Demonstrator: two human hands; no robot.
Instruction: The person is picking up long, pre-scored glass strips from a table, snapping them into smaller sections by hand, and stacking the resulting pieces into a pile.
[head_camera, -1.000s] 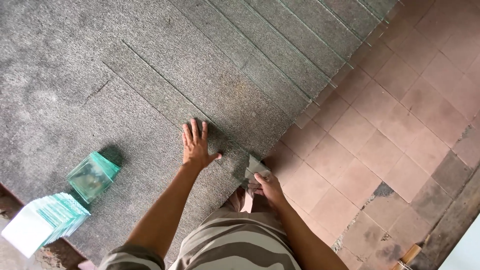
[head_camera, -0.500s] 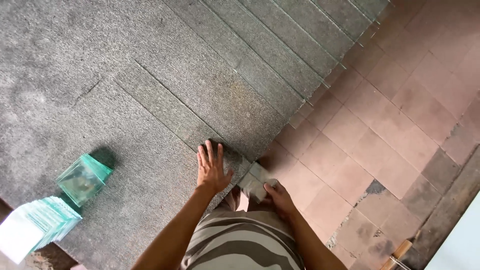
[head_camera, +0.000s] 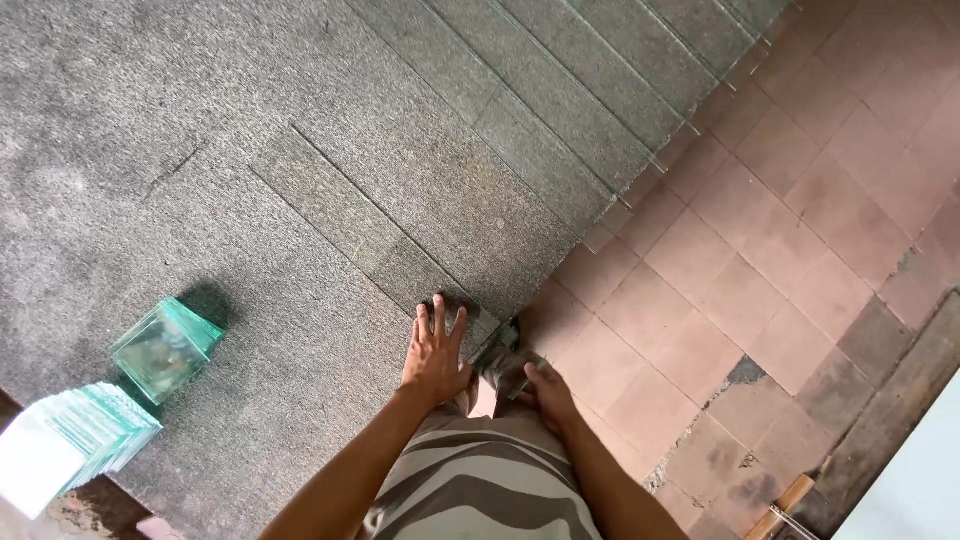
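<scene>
Left hand (head_camera: 436, 352) — fingers spread flat, steadying a clear glass strip (head_camera: 400, 262) on the grey carpeted bench (head_camera: 200, 130). Right hand (head_camera: 540, 385) — fingers pinching the strip's near end at the edge, apparently to grip it; stacked glass squares (head_camera: 165, 345) lie well apart.

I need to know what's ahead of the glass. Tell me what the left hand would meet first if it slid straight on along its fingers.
The left hand lies flat, fingers pointing up the grey carpeted surface. Straight on it would ride along the long clear glass strip it rests on. Beyond that, only more strips and carpet show, though depth is hard to judge.
</scene>
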